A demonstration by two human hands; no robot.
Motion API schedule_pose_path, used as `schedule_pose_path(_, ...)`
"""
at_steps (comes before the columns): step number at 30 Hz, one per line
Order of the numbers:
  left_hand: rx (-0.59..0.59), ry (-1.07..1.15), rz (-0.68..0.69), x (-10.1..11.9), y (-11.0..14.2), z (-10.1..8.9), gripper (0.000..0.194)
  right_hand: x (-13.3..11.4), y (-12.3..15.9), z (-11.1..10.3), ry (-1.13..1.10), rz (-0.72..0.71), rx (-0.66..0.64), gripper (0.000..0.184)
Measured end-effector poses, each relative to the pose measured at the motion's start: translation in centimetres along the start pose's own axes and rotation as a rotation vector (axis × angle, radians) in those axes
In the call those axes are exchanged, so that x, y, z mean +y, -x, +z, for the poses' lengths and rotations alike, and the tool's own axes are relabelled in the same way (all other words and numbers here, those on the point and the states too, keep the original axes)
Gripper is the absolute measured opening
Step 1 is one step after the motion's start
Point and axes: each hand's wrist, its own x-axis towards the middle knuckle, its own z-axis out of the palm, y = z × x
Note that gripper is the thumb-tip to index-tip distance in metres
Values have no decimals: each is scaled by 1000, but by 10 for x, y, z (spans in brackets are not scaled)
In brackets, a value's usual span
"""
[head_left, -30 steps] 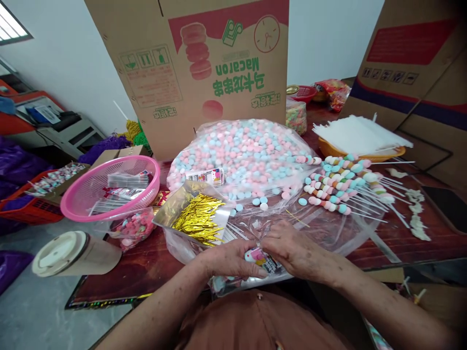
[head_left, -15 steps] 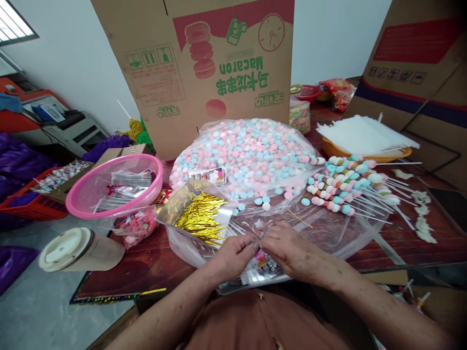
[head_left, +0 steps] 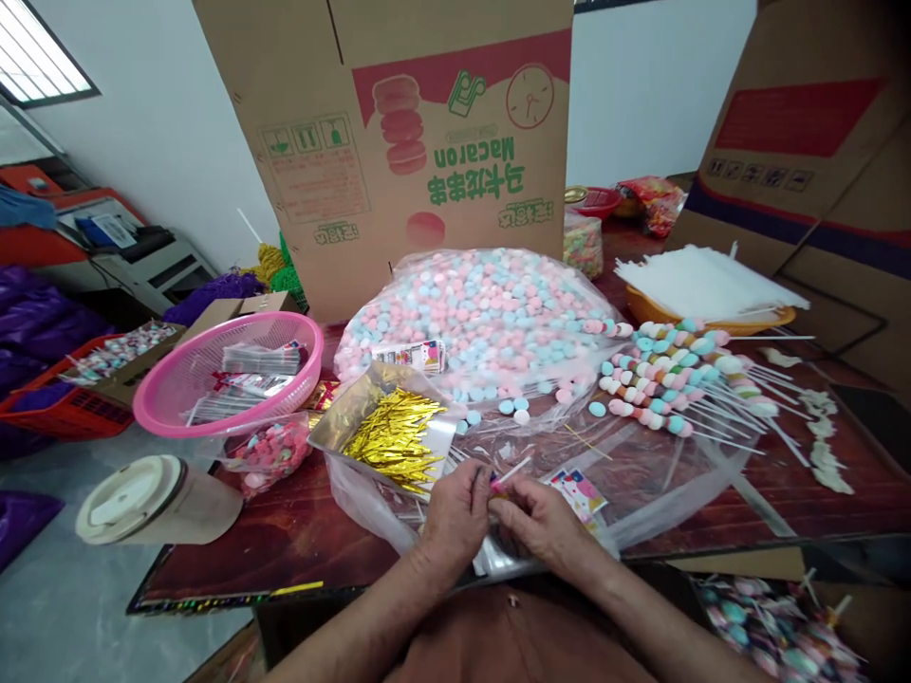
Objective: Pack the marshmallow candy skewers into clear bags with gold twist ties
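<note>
My left hand (head_left: 459, 507) and my right hand (head_left: 545, 522) meet at the table's front edge, fingers closed. A white stick (head_left: 516, 470) with a bit of coloured wrapping at its base sticks up from between them; most of what they grip is hidden. A printed packet (head_left: 580, 493) shows beyond my right hand; whether it joins the held thing I cannot tell. Clear plastic film (head_left: 651, 493) lies beneath. Left of my hands, an open metallic bag (head_left: 331, 432) holds gold twist ties (head_left: 391, 432). Candy skewers (head_left: 659, 375) with pink, blue and white pieces lie to the right.
A large bag of pastel candies (head_left: 491, 294) stands before a cardboard box (head_left: 462, 223). At left are a pink basket (head_left: 146, 394) of flat packets and a lidded cup (head_left: 206, 503) near the edge. White sticks (head_left: 712, 280) fill a bowl at right. Wrapped skewers (head_left: 775, 631) lie below the table.
The hands have turned, and a white stick now shows between them. A printed packet has come into sight beyond the right hand. The view has tilted slightly upward.
</note>
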Motion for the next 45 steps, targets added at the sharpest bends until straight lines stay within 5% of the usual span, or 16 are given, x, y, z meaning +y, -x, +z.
schedule_pose_path(3,2,223,-32,-3,4,0,25,2,0,15,-173,97,23,33)
schedule_pose_path(9,-524,450,-5,-7,4,-23,33,-5,5,13,-199,-20,36,26)
schedule_pose_path(15,-574,345,-18,4,-2,-34,29,-16,-7,3,22,-98,209,25)
schedule_pose_path(18,-527,453,-238,4,-3,-35,29,-26,-14,-14,276,-392,321,18)
schedule_pose_path(22,-500,574,-254,5,-4,-31,26,-28,-15,-28,937,-882,-10,34)
schedule_pose_path(25,-640,521,-144,8,-4,-28,24,-20,-11,-27,1151,-931,-165,30)
schedule_pose_path(27,-691,231,-41,9,-3,-28,19,-16,-7,-24,1125,-860,-226,24)
schedule_pose_path(29,-627,-178,112,7,0,-27,12,-15,-3,-19,941,-674,-296,20)
schedule_pose_path(32,-425,-586,396,-4,10,-28,13,-18,-2,-6,373,-131,-416,22)
schedule_pose_path(34,-277,-595,548,-15,21,-32,12,-20,-9,2,-33,236,-551,24)
schedule_pose_path(36,-103,-431,568,-29,33,-38,17,-22,-23,7,-235,376,-640,27)
schedule_pose_path(38,77,-148,395,-42,43,-48,19,-24,-44,13,-62,239,-541,32)
schedule_pose_path(41,344,367,-146,-55,52,-60,14,-29,-76,30,602,-142,-237,30)
schedule_pose_path(43,464,692,-480,-58,54,-64,17,-32,-91,46,858,-273,-188,23)
schedule_pose_path(45,498,950,-672,-58,56,-62,24,-34,-97,58,911,-296,-218,18)
